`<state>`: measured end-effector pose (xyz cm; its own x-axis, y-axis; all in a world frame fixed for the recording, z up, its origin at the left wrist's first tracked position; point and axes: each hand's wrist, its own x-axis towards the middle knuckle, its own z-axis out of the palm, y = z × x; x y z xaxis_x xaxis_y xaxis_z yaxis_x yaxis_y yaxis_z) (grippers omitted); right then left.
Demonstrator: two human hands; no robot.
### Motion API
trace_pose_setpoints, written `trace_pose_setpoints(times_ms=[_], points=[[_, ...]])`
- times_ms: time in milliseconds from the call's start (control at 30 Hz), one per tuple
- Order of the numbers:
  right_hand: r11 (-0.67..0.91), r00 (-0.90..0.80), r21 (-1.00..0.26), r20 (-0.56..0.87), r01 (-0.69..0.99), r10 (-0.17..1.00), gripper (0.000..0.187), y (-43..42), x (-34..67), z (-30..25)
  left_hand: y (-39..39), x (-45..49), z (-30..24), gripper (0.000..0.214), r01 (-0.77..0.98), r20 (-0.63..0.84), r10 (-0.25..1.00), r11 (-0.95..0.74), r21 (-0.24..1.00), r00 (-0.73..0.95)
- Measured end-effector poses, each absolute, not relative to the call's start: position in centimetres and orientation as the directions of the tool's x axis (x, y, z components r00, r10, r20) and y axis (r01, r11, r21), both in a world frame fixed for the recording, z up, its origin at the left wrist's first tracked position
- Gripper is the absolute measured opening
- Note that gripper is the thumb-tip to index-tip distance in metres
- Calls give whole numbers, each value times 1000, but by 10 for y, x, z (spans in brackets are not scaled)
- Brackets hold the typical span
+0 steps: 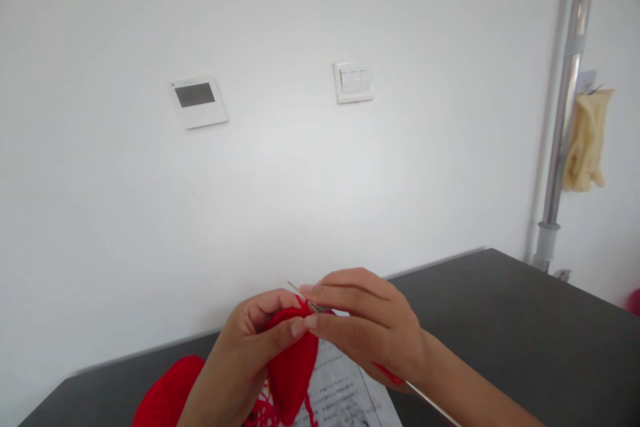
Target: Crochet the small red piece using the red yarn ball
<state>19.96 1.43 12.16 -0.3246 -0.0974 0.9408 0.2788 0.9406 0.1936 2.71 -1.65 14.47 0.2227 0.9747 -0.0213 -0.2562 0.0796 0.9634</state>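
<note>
A red knitted piece (294, 373), tapering toward its lower end, hangs from my left hand (250, 330). The left thumb and fingers pinch its upper edge. My right hand (367, 320) is closed around a thin metal knitting needle (434, 403), whose tip pokes out past the fingers at the top of the piece. Both thumb tips meet at that edge. A bit of red yarn (387, 373) shows under the right palm. The stitches at the edge are partly hidden by my fingers.
A ball of red yarn (167, 393) and loose strands (263, 410) lie at lower left. Printed paper (345, 390) rests on the dark table (500, 327). The white wall bears a panel (200, 103) and a switch (355, 83). A metal pole (565, 113) and yellow gloves (587, 140) are at right.
</note>
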Motion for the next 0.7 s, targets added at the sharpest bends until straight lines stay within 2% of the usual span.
trace_pose_setpoints(times_ms=[233, 433, 567, 700], points=[[994, -281, -16, 959, 106, 46, 15, 10, 197, 124, -17, 30, 145, 19, -271, 38, 982, 14, 962, 186], [995, -299, -10, 953, 104, 40, 14, 10, 196, 127, -19, 32, 148, 36, -312, 29, 984, 29, 950, 178], [994, -333, -106, 936, 38, 112, 16, 9, 197, 130, -18, 30, 145, 48, -269, 27, 991, 10, 963, 134], [981, -336, -193, 924, 0, 182, 16, 10, 196, 128, -15, 32, 139, 49, -157, 131, 991, -126, 979, 20]])
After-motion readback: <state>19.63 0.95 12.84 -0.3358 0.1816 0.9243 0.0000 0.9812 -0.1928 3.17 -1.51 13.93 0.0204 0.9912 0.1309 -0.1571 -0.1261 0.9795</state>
